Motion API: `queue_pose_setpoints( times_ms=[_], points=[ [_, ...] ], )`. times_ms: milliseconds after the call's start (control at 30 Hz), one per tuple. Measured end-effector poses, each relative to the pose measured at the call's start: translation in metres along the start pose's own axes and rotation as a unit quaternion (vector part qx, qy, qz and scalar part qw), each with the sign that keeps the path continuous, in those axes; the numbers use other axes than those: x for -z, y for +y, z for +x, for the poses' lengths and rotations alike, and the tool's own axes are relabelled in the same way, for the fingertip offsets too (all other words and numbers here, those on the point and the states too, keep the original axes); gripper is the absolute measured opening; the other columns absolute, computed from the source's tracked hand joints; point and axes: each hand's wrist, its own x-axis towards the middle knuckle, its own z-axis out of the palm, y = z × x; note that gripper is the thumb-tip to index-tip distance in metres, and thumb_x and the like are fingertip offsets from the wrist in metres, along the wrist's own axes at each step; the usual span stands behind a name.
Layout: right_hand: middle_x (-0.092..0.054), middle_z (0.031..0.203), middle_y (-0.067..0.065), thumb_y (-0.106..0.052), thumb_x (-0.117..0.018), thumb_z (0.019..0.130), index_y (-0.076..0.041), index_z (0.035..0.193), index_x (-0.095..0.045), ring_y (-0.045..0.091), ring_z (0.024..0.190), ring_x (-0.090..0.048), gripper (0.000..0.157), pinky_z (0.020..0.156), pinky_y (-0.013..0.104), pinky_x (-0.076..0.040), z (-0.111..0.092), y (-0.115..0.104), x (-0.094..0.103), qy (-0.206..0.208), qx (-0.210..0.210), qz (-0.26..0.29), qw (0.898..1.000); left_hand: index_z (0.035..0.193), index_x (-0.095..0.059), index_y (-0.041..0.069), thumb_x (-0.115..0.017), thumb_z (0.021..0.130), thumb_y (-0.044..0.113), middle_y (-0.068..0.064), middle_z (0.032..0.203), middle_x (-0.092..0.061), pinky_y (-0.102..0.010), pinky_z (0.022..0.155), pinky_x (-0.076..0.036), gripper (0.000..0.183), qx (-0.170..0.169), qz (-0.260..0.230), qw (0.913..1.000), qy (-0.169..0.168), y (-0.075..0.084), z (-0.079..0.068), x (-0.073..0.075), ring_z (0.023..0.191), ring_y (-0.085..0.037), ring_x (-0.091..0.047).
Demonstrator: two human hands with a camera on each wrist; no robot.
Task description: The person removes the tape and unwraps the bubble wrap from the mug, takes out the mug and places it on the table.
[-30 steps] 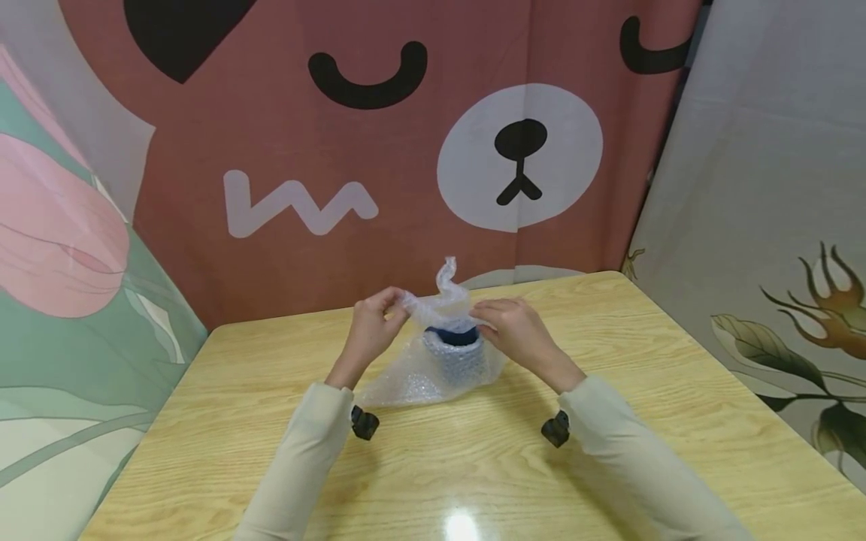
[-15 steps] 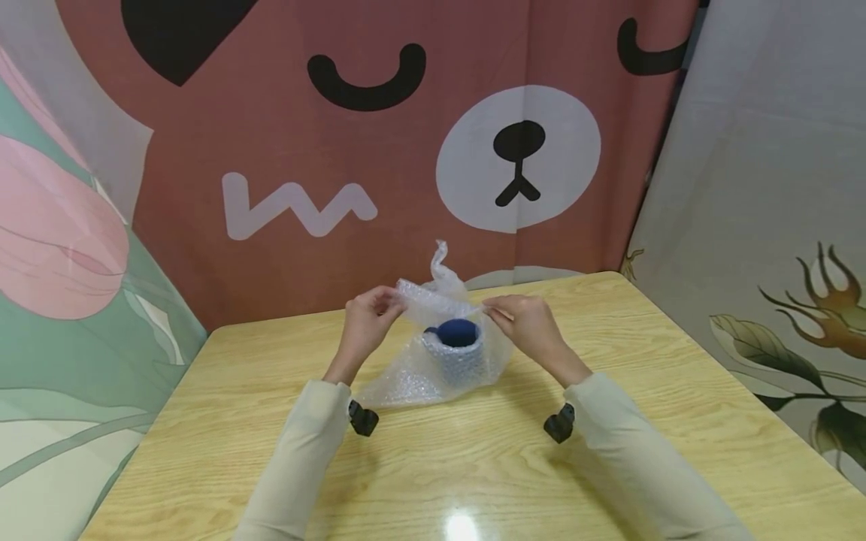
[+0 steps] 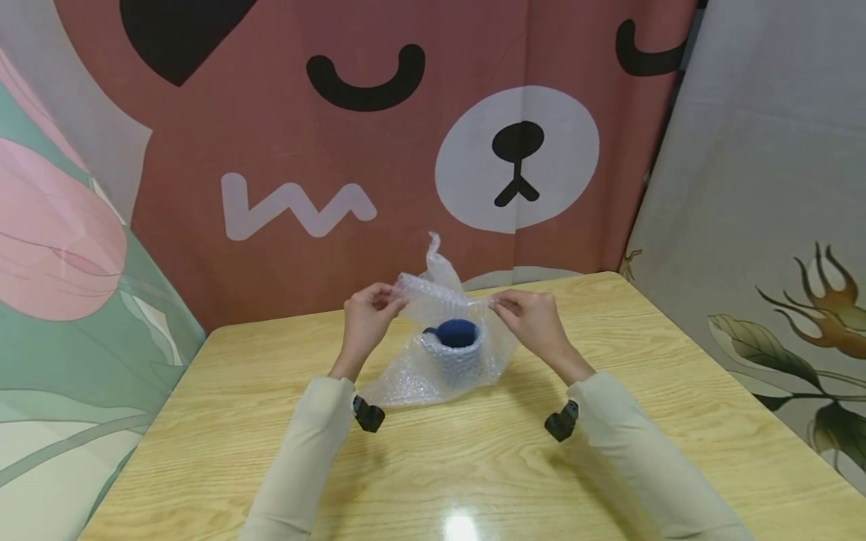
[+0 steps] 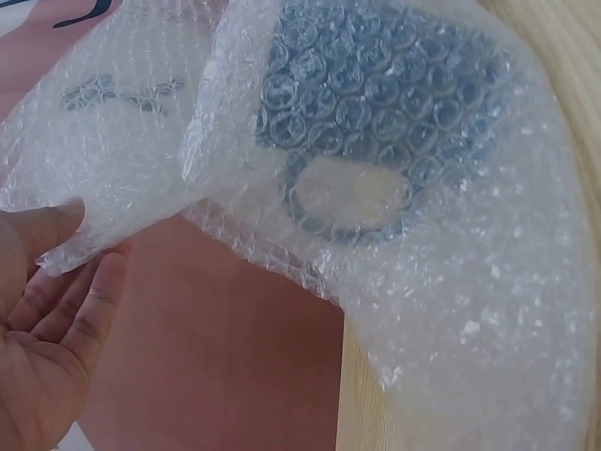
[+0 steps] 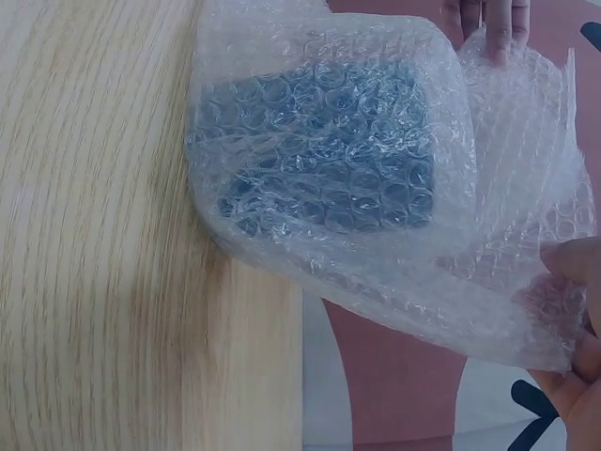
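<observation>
A dark blue mug (image 3: 456,333) stands upright on the table, wrapped around its sides in clear bubble wrap (image 3: 422,372). Its mouth shows uncovered from above, and in the left wrist view its handle (image 4: 296,193) is visible through the bubbles. My left hand (image 3: 367,315) pinches an upper corner of the wrap between thumb and fingers, left of the mug. On the other side my right hand (image 3: 534,319) pinches the raised edge of the wrap. Between both hands the sheet is stretched above and behind the mug's rim.
The wooden table (image 3: 237,421) extends around the mug, its far edge close behind the wrap. A curtain with a bear print (image 3: 325,165) hangs behind it, and patterned cloths hang at left and right. Each wrist wears a small black camera (image 3: 368,414).
Both hands have drawn apart slightly, spreading the wrap's upper edge wider. That edge has risen off the mug's mouth, and the blue interior shows more. The mug has stayed in place.
</observation>
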Motion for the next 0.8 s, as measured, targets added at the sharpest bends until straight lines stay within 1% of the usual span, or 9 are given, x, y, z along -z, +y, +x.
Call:
queue_pose_setpoints(
  times_ms=[133,200,333,400,533,667,800],
  points=[
    [-0.072,0.088,0.013,-0.01,-0.075,0.086,0.001,0.095,-0.075,0.021,0.072,-0.071,0.014,0.063,0.035,-0.058,0.002,-0.001,0.001,-0.023,-0.012,0.004,1.0,0.093,-0.071,0.002,-0.077,0.085,0.011,-0.008,0.082,-0.072,-0.026,0.062,-0.057,0.014,0.008,-0.015,0.9999,0.0,0.002,0.001,-0.001,0.072,-0.021,-0.069],
    [-0.072,0.093,0.014,-0.01,-0.075,0.085,0.001,0.1,-0.074,0.024,0.077,-0.071,0.019,0.067,0.038,-0.058,0.003,-0.003,0.0,-0.037,-0.011,-0.004,0.999,0.093,-0.071,0.002,-0.077,0.085,0.012,-0.008,0.082,-0.072,-0.026,0.062,-0.057,0.014,0.012,-0.018,0.9998,0.001,0.004,0.001,-0.002,0.071,-0.02,-0.069],
    [-0.071,0.101,0.016,-0.01,-0.078,0.082,0.002,0.106,-0.072,0.031,0.089,-0.069,0.028,0.075,0.045,-0.056,0.004,-0.006,-0.001,-0.057,0.006,-0.025,0.998,0.094,-0.071,0.002,-0.077,0.085,0.013,-0.009,0.082,-0.071,-0.027,0.062,-0.057,0.015,0.024,-0.027,0.9993,0.001,0.005,0.001,-0.003,0.07,-0.019,-0.069],
    [-0.07,0.104,0.017,-0.011,-0.079,0.081,0.002,0.108,-0.072,0.032,0.093,-0.068,0.03,0.078,0.046,-0.055,0.006,-0.009,-0.003,-0.063,0.015,-0.033,0.997,0.094,-0.071,0.002,-0.077,0.085,0.013,-0.009,0.082,-0.071,-0.027,0.062,-0.057,0.016,0.033,-0.033,0.9989,0.001,0.006,0.0,-0.004,0.07,-0.019,-0.068],
    [-0.07,0.104,0.015,-0.014,-0.08,0.081,-0.001,0.11,-0.072,0.03,0.092,-0.068,0.033,0.079,0.045,-0.055,0.009,-0.014,-0.007,-0.066,0.03,-0.053,0.996,0.095,-0.071,0.002,-0.078,0.084,0.014,-0.009,0.084,-0.071,-0.027,0.064,-0.057,0.018,0.051,-0.051,0.9974,0.001,0.006,0.001,-0.005,0.071,-0.019,-0.069],
    [-0.071,0.103,0.014,-0.015,-0.08,0.081,-0.002,0.111,-0.072,0.029,0.091,-0.068,0.034,0.077,0.043,-0.056,0.015,-0.018,-0.011,-0.07,0.053,-0.072,0.994,0.095,-0.071,0.001,-0.078,0.084,0.016,-0.01,0.085,-0.071,-0.028,0.065,-0.057,0.02,0.061,-0.071,0.9956,0.006,0.006,0.002,-0.007,0.072,-0.02,-0.069],
    [-0.071,0.101,0.014,-0.016,-0.08,0.082,-0.001,0.11,-0.072,0.027,0.085,-0.069,0.032,0.072,0.041,-0.057,0.02,-0.022,-0.016,-0.067,0.075,-0.089,0.991,0.097,-0.071,0.002,-0.079,0.083,0.016,-0.01,0.088,-0.071,-0.027,0.067,-0.057,0.021,0.076,-0.094,0.9926,0.011,0.004,0.003,-0.008,0.075,-0.02,-0.069]
  ],
)
